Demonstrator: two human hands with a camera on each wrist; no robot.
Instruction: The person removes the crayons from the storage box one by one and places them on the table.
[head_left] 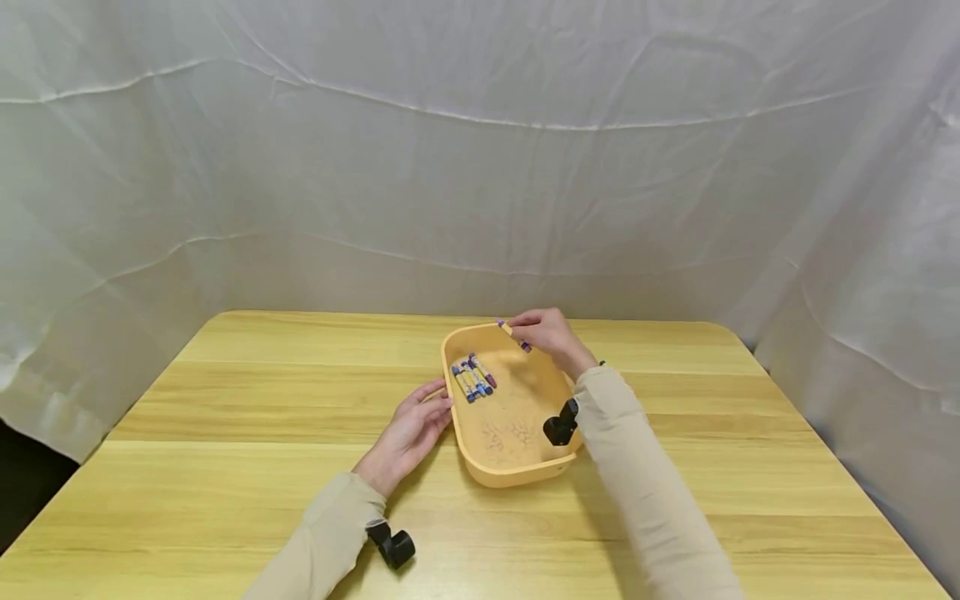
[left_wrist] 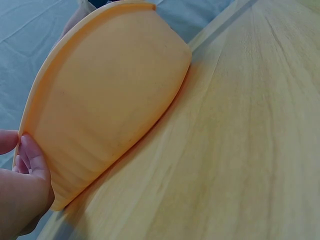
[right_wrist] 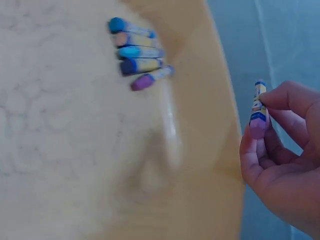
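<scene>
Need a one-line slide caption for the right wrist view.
Right hand pinches a purple-tipped crayon beside the orange tray holding five crayons.

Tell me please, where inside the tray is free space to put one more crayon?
The tray floor between the row of crayons and the near rim is bare. The far left corner is crowded by that row. The right hand pinches a crayon over the far rim; the left hand touches the left wall.

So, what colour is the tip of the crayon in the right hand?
Purple; the crayon pinched by the right hand shows best in the right wrist view.
</scene>
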